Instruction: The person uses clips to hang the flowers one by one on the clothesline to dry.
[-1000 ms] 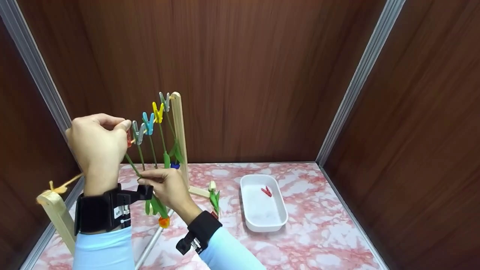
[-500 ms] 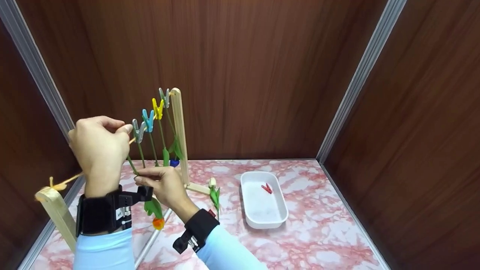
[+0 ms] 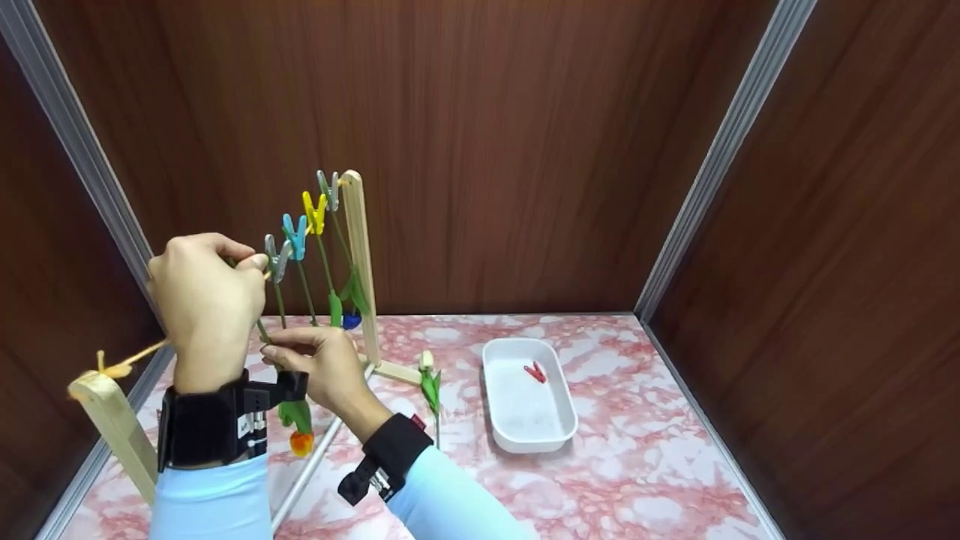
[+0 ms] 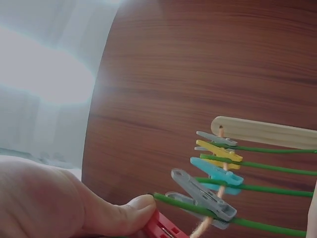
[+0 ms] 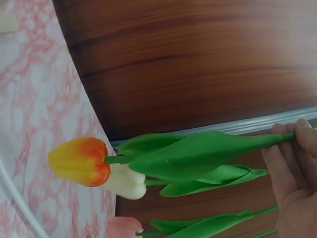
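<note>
My left hand (image 3: 214, 300) pinches a red clothespin (image 4: 162, 227) at the string (image 4: 200, 228), seen close in the left wrist view. My right hand (image 3: 322, 369) pinches the green stem of an orange-yellow tulip (image 5: 81, 161), whose bloom hangs downward. Right of my left hand, a grey clothespin (image 3: 277, 259), a blue clothespin (image 3: 295, 237), a yellow clothespin (image 3: 314, 213) and a second grey clothespin (image 3: 328, 191) sit along the string, each with a green stem. Behind the orange tulip, the right wrist view shows a white tulip (image 5: 129, 182) and a pink tulip (image 5: 124, 227).
Wooden posts stand at the back (image 3: 360, 262) and at the near left (image 3: 116, 431), with the string tied to them. A white tulip (image 3: 429, 379) lies on the marbled table. To its right is a white tub (image 3: 529, 420) holding a red clothespin (image 3: 535, 372).
Both hands stay at the string and the stem. My left hand has shifted slightly right, my right hand slightly left. The orange bloom has swung left.
</note>
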Tool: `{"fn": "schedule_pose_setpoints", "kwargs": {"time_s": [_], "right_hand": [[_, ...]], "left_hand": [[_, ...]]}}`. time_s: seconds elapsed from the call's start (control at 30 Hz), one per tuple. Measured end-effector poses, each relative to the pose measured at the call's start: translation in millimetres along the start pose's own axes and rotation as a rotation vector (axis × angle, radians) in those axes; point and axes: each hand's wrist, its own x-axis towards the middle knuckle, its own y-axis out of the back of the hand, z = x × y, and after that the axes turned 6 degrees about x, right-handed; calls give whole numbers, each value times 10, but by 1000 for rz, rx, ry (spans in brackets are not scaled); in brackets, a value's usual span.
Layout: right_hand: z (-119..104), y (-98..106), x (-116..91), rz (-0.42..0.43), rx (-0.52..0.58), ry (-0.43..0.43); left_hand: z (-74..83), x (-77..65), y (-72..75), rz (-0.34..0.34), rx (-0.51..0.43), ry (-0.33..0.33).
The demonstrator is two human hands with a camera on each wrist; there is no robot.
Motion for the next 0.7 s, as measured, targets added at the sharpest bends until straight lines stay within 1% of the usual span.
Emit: {"fn": "schedule_pose_setpoints", "kwargs": {"time_s": [0.23, 0.33, 0.4, 0.47, 0.57, 0.63, 0.7], "right_hand": [[-43, -38, 7, -4, -72, 13], [-43, -21, -4, -48, -100, -9], [-31, 3, -22, -86, -154, -31], [-8, 44, -46, -130, -202, -38], [28, 146, -92, -180, -280, -7], [48, 231, -124, -187, -306, 34], [59, 322, -158, -172, -322, 49]], "left_hand": [[-1, -21, 15, -15, -18, -12], [-6, -24, 12, -18, 4, -12], [-10, -25, 8, -24, 12, -11], [-8, -29, 3, -28, 14, -13], [2, -37, -10, -23, 16, -13], [8, -43, -14, -21, 20, -10], [12, -46, -19, -19, 19, -6]]}}
